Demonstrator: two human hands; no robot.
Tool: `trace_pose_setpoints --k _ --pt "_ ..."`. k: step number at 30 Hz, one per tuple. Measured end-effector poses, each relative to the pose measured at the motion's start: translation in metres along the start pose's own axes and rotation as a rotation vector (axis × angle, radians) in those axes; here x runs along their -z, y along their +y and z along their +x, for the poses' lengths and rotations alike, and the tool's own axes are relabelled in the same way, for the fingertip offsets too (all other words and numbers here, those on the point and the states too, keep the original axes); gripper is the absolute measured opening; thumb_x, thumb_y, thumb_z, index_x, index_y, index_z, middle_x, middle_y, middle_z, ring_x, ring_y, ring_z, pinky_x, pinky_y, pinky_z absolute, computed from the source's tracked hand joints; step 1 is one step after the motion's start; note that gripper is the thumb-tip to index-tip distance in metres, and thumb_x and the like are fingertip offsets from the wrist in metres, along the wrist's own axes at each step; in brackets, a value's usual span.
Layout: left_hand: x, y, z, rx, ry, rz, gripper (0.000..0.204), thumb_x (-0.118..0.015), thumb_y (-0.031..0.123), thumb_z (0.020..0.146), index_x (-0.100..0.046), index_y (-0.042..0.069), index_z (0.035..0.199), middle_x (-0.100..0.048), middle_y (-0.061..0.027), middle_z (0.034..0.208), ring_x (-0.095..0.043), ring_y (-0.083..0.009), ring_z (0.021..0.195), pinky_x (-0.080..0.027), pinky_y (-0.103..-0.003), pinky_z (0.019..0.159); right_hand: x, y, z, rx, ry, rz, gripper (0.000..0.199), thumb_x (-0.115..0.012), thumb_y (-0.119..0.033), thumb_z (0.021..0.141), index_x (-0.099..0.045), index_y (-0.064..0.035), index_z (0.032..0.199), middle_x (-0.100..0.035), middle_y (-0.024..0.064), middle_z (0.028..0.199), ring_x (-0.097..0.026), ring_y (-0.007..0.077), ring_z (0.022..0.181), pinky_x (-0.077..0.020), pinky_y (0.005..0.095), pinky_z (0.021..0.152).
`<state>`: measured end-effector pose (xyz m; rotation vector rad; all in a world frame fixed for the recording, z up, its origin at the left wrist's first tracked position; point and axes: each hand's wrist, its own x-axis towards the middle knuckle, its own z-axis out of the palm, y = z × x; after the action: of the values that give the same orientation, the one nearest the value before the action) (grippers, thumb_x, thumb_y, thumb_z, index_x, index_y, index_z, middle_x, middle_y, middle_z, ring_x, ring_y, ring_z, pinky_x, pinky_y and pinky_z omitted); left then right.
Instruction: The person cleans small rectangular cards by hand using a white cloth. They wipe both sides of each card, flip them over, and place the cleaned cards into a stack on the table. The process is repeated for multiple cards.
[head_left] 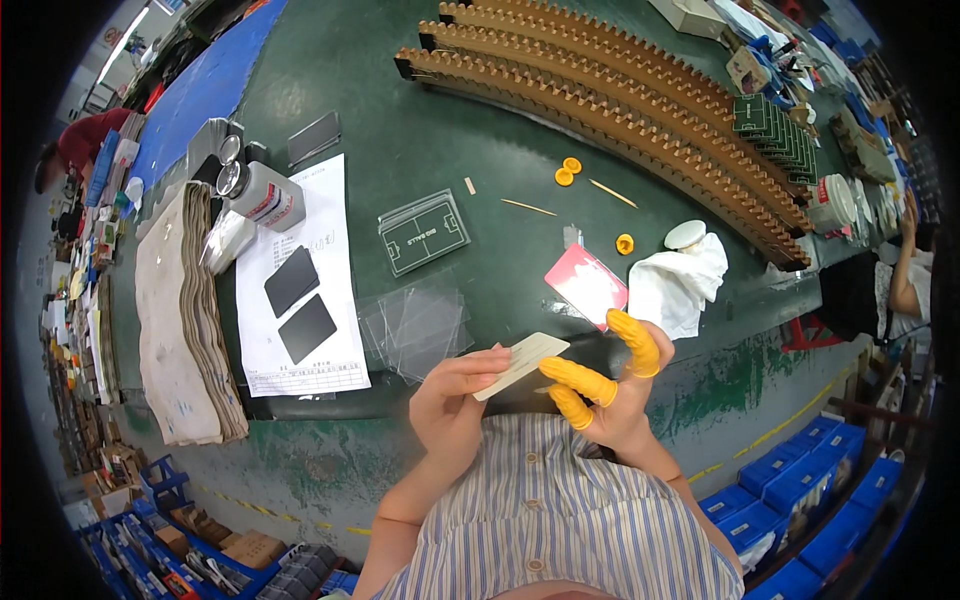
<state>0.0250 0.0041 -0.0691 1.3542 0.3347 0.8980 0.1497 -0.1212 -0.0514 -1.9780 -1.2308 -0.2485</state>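
Both hands hold a small cream rectangular card [524, 362] over the table's near edge. My left hand [452, 398] pinches its left end with bare fingers. My right hand [608, 385] wears yellow finger cots, two of them touching the card's right end, a third raised above it. Just beyond the card lie a stack of clear plastic sheets [415, 325] and a pink card [586, 284].
On the green table [400, 130]: a white paper [300, 280] with two black plates, a green printed board [424, 232], a white cloth [680, 285], loose yellow finger cots [567, 171], thin sticks, a tin can [262, 194], folded cloths [180, 320], long slotted wooden racks [620, 90]. Another person sits at right [900, 280].
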Motion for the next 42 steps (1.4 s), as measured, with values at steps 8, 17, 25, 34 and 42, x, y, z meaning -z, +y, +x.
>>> trace_pose_setpoints --k 8,17,25,34,42 --pt "-0.0002 0.0009 0.0006 -0.009 0.010 -0.002 0.010 -0.055 -0.009 0.083 -0.055 0.000 0.086 -0.062 -0.0169 0.094 -0.061 -0.0312 0.097 -0.045 -0.049 0.093 0.0046 0.0082 -0.0014 -0.061 0.057 -0.075 0.023 -0.070 -0.029 0.074 -0.073 -0.0260 0.096 -0.041 0.0083 0.127 -0.032 0.0296 0.109 -0.0298 0.0384 0.095" --pt "-0.0027 0.0012 0.0026 -0.029 0.016 0.041 0.013 -0.056 -0.011 0.082 -0.051 0.001 0.085 -0.062 -0.0163 0.091 -0.062 -0.0284 0.092 -0.048 -0.049 0.092 0.0061 0.0056 0.0007 -0.027 0.039 -0.033 0.024 -0.071 -0.027 0.073 -0.073 -0.0260 0.097 -0.041 0.0085 0.126 -0.031 0.0299 0.109 -0.0307 0.0371 0.094" --pt "-0.0010 -0.0021 0.0013 0.038 0.062 0.002 0.012 -0.058 -0.006 0.083 -0.050 0.002 0.086 -0.062 -0.0157 0.090 -0.063 -0.0281 0.091 -0.048 -0.049 0.090 0.0054 0.0083 -0.0003 -0.058 0.043 -0.091 0.026 -0.072 -0.026 0.071 -0.072 -0.0266 0.098 -0.041 0.0082 0.127 -0.032 0.0301 0.108 -0.0307 0.0375 0.093" --pt "0.0007 -0.0035 0.0008 0.045 0.070 -0.078 0.011 -0.056 -0.008 0.083 -0.051 0.001 0.087 -0.062 -0.0179 0.093 -0.062 -0.0320 0.095 -0.047 -0.048 0.092 0.0036 0.0074 0.0001 -0.053 0.049 -0.033 0.025 -0.071 -0.026 0.072 -0.072 -0.0265 0.097 -0.041 0.0092 0.127 -0.032 0.0309 0.109 -0.0305 0.0382 0.094" --pt "0.0001 -0.0028 -0.0001 0.153 0.132 -0.161 0.014 -0.057 -0.008 0.083 -0.048 0.002 0.085 -0.061 -0.0165 0.090 -0.062 -0.0315 0.093 -0.049 -0.046 0.090 0.0054 0.0095 -0.0008 -0.061 0.032 0.045 0.027 -0.071 -0.028 0.071 -0.072 -0.0238 0.097 -0.041 0.0127 0.128 -0.031 0.0309 0.112 -0.0281 0.0396 0.097"
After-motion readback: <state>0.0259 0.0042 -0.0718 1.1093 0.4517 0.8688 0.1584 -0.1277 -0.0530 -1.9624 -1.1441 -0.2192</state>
